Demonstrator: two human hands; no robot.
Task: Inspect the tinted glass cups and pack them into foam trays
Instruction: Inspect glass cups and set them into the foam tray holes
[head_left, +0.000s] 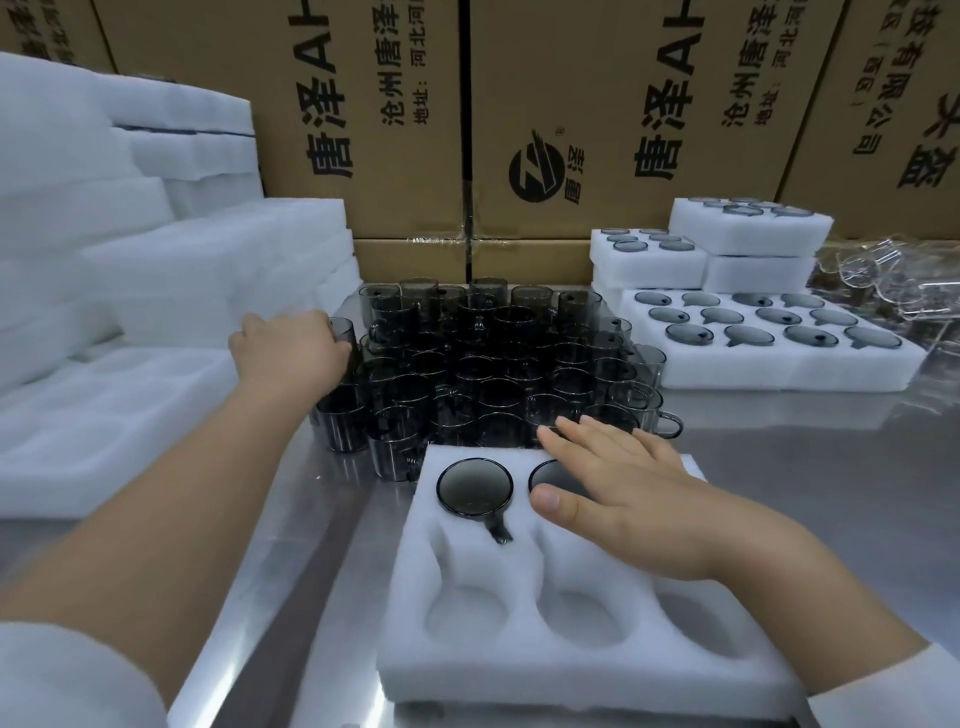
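Observation:
A white foam tray (524, 654) lies in front of me on the metal table. One tinted glass cup (475, 487) sits in its far left pocket, handle toward me. My right hand (618, 483) lies flat with straight fingers over a second cup (550, 475) in the neighbouring pocket, mostly covering it. Several pockets nearer me are hollow. Behind the tray stands a dense cluster of tinted cups (498, 364). My left hand (291, 353) reaches to the cluster's left edge, its fingers curled round a cup (345, 332) there.
Stacked foam trays (171, 270) fill the left side. Packed trays of cups (779, 338) stand at the right, with clear glassware (883, 280) beyond them. Cardboard boxes (467, 130) wall off the back. Bare steel table (831, 467) shows at the right.

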